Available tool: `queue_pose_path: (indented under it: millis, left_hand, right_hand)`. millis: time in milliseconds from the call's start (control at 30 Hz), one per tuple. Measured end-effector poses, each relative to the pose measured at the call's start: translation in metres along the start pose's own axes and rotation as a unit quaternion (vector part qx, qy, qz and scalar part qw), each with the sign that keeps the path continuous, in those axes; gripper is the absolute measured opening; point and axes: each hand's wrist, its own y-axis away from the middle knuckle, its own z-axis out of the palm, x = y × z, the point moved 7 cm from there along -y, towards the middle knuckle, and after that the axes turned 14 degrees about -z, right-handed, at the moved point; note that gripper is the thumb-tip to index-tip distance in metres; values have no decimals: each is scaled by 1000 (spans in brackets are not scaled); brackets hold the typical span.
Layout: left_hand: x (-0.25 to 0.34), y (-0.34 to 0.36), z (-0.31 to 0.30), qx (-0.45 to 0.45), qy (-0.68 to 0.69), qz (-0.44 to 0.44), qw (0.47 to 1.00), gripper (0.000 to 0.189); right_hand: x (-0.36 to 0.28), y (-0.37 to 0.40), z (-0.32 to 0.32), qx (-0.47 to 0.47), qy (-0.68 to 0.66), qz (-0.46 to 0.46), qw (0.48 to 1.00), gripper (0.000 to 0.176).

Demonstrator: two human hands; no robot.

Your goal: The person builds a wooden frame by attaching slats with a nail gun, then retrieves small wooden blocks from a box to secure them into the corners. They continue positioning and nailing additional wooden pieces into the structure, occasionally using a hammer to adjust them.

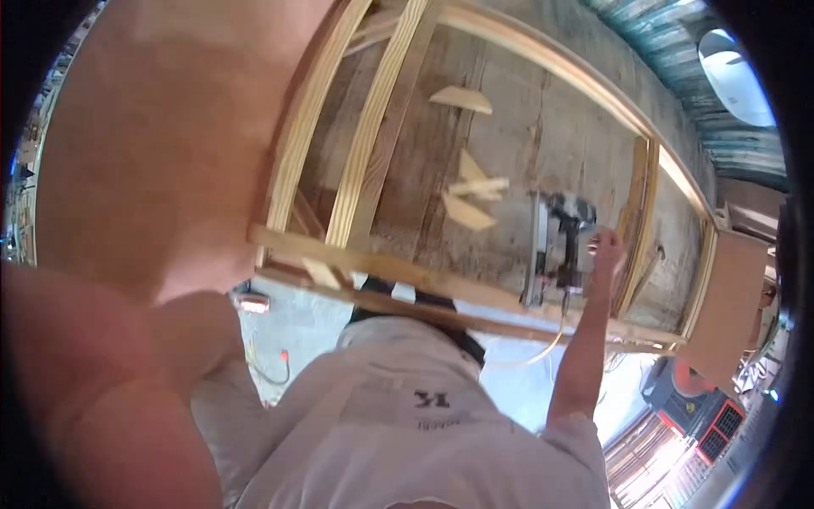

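Observation:
My right hand (605, 252) is over the wooden frame, just right of the handle of a nail gun (572, 208). Its fingers are curled together, and what is between them, if anything, is too small to make out. The nail gun lies on the boards inside the frame, its long magazine (539, 242) to the left and a pale hose (555, 343) running from its lower end. My left arm (102, 390) is raised close to the camera and blurred. Its hand is out of view.
The wooden frame (381, 268) spans the view before my body, with crossbars (373, 127). Several angled wood offcuts (462, 99) lie inside it. A large tan surface (153, 144) fills the upper left. A tan panel (721, 297) and red-black equipment (691, 399) are at right.

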Motion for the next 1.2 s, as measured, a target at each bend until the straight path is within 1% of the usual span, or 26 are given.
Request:
queue_pose_path:
  millis: [33, 100, 133, 167, 233, 300, 333, 400, 433, 467, 500, 533, 567, 600, 633, 667, 700, 733, 767, 833, 867, 1000, 1067, 1100, 1167, 1200]
  left_hand:
    - [4, 1, 6, 7, 4, 2, 1000, 13]
    - [13, 2, 19, 7, -4, -4, 1000, 13]
    - [11, -5, 27, 4, -10, -5, 1000, 14]
    - [8, -16, 44, -1, -18, -6, 1000, 14]
    - [15, -25, 92, -6, -27, -2, 1000, 14]
    - [-3, -60, 120, -12, -30, 2, 999, 14]
    - [-5, -69, 131, -16, -30, 5, 999, 14]
    - [-82, -86, 171, -110, -61, -54, 991, 8]
    - [-117, -92, 191, -122, -28, -102, 987, 9]
    - [-153, -97, 211, -137, 6, -152, 979, 11]
    - [-189, -103, 230, -146, 29, -175, 973, 12]
    - [-221, -110, 250, -157, 51, -198, 966, 14]
    - [-240, -119, 272, -163, 66, -200, 964, 14]
    - [-253, -127, 297, -168, 82, -204, 961, 14]
    - [-261, -134, 319, -164, 55, -192, 966, 16]
    - [-276, -140, 344, -165, 82, -198, 963, 16]
    - [-293, -144, 369, -168, 107, -206, 958, 16]
    - [-308, -149, 391, -155, 77, -212, 962, 17]
    - [-321, -151, 409, -159, 79, -212, 961, 17]
    - [-328, -162, 434, -145, 60, -165, 974, 17]
    - [-337, -167, 443, -113, 71, -185, 974, 17]
    - [-341, -187, 455, -71, 115, -167, 977, 15]
    - [-332, -186, 454, -64, -37, -96, 993, 12]
    - [-333, -188, 460, -65, -35, -96, 993, 12]
    - [-330, -184, 456, -28, -7, -48, 998, 10]
    - [-327, -187, 458, -82, -50, -106, 990, 11]
  right_hand:
    - [-28, -6, 39, -29, -46, 106, 993, 17]
    - [-56, -29, 116, -185, -42, -26, 981, 21]
    - [-50, -32, 164, -186, -202, 126, 953, 26]
    - [-13, -48, 221, -258, -269, 178, 911, 32]
    - [0, -54, 315, -258, -345, 338, 837, 42]
    - [-43, -51, 360, -224, -343, 338, 847, 55]
    - [-49, -56, 383, -221, -348, 337, 846, 55]
    - [-44, -74, 410, -161, -273, 359, 878, 59]
    - [-53, -88, 414, -160, -275, 355, 879, 59]
    - [-67, -103, 405, -213, -103, 296, 926, 61]
    - [-78, -122, 402, -257, 72, 224, 937, 62]
    - [-83, -154, 412, -240, 264, 66, 932, 60]
    - [-84, -169, 417, -236, 264, 65, 933, 60]
    - [-90, -185, 421, -205, 182, 50, 960, 60]
    - [-97, -200, 422, -175, 101, 36, 979, 59]
    - [-135, -198, 410, -161, 18, 62, 985, 51]
    - [-135, -205, 425, -145, -126, 89, 977, 46]
    - [-137, -212, 437, -123, -267, 115, 949, 41]
    - [-139, -219, 451, -167, -309, 144, 925, 34]
    - [-147, -227, 473, -173, -433, 166, 869, 30]
    - [-149, -230, 481, -164, -450, 164, 863, 27]
    - [-156, -236, 495, -163, -507, 162, 831, 27]
    - [-156, -243, 500, -159, -522, 140, 826, 29]
    - [-156, -248, 500, -158, -521, 139, 827, 29]
    - [-157, -244, 501, -163, -523, 121, 828, 31]
    - [-158, -243, 504, -168, -522, 124, 827, 31]
